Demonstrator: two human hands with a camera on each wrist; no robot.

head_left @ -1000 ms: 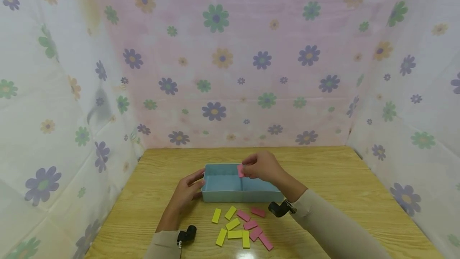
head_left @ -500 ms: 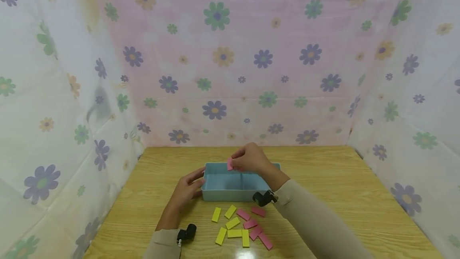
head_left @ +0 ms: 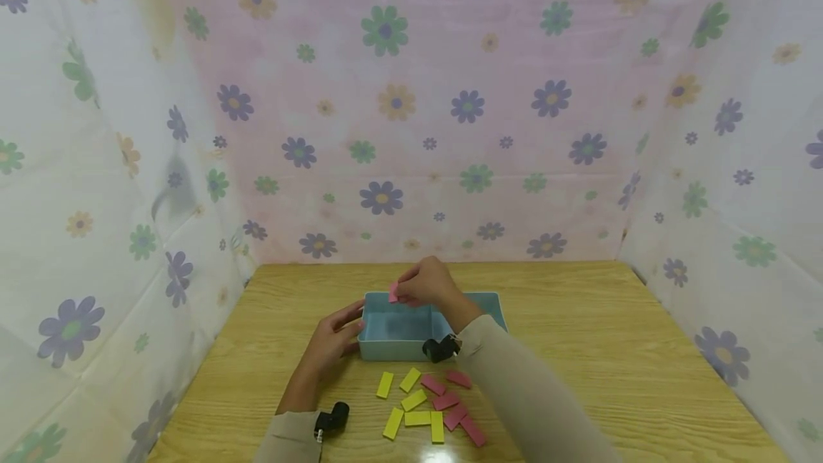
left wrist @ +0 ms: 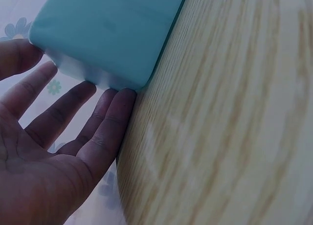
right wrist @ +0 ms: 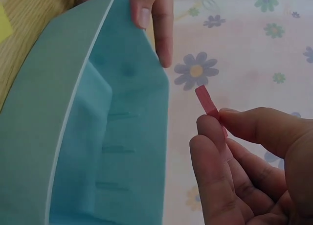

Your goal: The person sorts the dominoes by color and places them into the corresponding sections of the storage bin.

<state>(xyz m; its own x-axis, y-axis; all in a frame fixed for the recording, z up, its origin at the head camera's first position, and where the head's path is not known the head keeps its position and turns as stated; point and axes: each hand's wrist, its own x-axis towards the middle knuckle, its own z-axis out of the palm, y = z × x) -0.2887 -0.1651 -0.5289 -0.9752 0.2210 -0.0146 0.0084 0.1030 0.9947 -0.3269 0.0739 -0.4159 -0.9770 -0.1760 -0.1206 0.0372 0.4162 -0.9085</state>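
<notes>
Head view, left to right: a white cloth with printed flowers (head_left: 77,263) hangs at the left side. The left hand (head_left: 329,338) is at the left end of a light-blue, open-topped rectangular box (head_left: 388,351); its fingers are spread apart, their tips touching the end wall in the left wrist view. A black wrist camera (head_left: 332,417) sits at the sleeve. The box stands upright on a wood-grain worktop (head_left: 579,334). Nearer the person lie six flat yellow rectangular blocks (head_left: 393,423). Over the box's left part, near the far rim, is a small flat pink rectangular block (head_left: 393,294), tilted and clamped between the thumb and fingers of the right hand (head_left: 427,283); the right wrist view shows the pinch. Right of the yellow group, five flat pink blocks (head_left: 473,431) lie on the worktop, some touching, partly beside the beige right sleeve (head_left: 534,399).
</notes>
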